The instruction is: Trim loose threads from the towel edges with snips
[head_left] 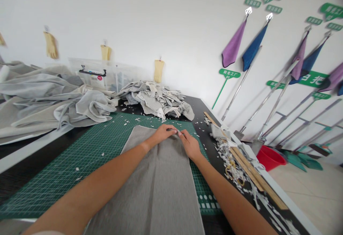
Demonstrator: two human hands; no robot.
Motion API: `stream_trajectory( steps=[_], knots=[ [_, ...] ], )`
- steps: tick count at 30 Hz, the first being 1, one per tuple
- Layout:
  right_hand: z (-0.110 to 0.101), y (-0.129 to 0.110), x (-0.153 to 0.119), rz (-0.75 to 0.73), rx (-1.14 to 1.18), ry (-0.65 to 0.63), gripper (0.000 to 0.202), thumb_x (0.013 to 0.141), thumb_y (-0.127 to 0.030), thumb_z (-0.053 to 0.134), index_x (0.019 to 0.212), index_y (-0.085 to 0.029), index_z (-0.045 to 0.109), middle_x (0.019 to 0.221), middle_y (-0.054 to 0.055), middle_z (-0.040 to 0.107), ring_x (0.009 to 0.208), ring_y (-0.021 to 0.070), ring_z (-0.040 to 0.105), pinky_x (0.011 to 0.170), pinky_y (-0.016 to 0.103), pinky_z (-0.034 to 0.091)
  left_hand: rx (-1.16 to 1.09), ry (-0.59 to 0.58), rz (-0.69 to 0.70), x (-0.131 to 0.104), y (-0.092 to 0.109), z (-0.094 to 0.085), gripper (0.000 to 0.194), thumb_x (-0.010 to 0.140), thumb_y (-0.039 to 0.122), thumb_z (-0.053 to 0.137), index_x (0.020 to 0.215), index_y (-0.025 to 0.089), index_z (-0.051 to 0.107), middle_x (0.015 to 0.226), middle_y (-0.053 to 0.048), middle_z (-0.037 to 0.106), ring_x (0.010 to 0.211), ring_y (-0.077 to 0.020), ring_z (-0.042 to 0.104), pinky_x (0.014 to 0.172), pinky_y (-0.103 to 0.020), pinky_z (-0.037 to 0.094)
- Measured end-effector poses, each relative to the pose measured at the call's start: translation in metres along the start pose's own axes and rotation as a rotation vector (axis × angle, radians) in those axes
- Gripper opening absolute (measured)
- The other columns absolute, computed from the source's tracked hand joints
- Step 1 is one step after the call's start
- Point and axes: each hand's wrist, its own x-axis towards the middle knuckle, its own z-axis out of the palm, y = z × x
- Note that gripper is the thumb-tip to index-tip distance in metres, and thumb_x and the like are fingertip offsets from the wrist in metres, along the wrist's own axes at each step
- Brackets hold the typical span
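Note:
A long piece of grey fabric (166,185) lies over the green cutting mat (72,170), running from the near edge toward the far side. At its far edge, my left hand (164,132) pinches the cloth between thumb and fingers. Close beside it, my right hand (189,144) grips the same edge near the far right corner, and the fingertips of both hands almost meet. Between them the fabric's edge is slightly raised and bunched. A lengthwise crease runs down the middle of the cloth. Small white scraps dot the mat.
Heaped grey cloth (45,99) covers the left side, with a clear plastic box (93,76) behind. A pile of fabric offcuts (160,99) sits beyond the mat. On the right lie wooden strips (249,170) and shredded trimmings (227,153). A red bucket (270,158) stands on the floor.

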Motion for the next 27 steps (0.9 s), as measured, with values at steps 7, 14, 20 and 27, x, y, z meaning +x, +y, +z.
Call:
stream_trajectory(
  steps=[7,14,20,27],
  knots=[
    [-0.0003,-0.0009,0.0005,-0.023,-0.024,-0.012,0.044,0.100,-0.062,0.027,0.106,-0.030,0.057,0.084,-0.001,0.067,0.077,0.0190,0.064,0.064,0.024,0.032,0.010,-0.003,-0.041,-0.0002,-0.0007,-0.0005,0.029,0.086,0.037,0.064,0.097,0.013,0.078,0.100,-0.009,0.076,0.096,-0.0208,0.069,0.091,-0.030,0.051],
    [0.0005,-0.0004,-0.0001,0.003,-0.026,-0.002,0.046,0.100,-0.064,0.027,0.105,-0.030,0.058,0.082,-0.001,0.067,0.075,0.0188,0.063,0.062,0.024,0.031,0.001,-0.011,-0.033,0.0000,0.0035,-0.0005,0.029,0.086,0.036,0.063,0.095,0.013,0.078,0.099,-0.009,0.076,0.093,-0.0204,0.069,0.088,-0.029,0.051],
    [0.0002,-0.0002,-0.0002,-0.012,-0.029,-0.005,0.045,0.100,-0.063,0.026,0.102,-0.029,0.056,0.080,-0.002,0.065,0.074,0.0183,0.063,0.062,0.024,0.030,0.005,-0.022,-0.028,-0.0001,0.0016,-0.0006,0.029,0.087,0.036,0.062,0.097,0.013,0.078,0.098,-0.008,0.077,0.093,-0.0203,0.069,0.088,-0.028,0.051],
    [0.0009,-0.0008,0.0005,-0.017,-0.054,-0.014,0.044,0.101,-0.061,0.025,0.098,-0.028,0.055,0.079,-0.002,0.065,0.072,0.0177,0.061,0.061,0.024,0.029,0.010,-0.031,-0.025,0.0006,-0.0032,-0.0005,0.030,0.086,0.038,0.063,0.097,0.014,0.078,0.098,-0.008,0.077,0.093,-0.0201,0.069,0.089,-0.029,0.051]
  ],
)
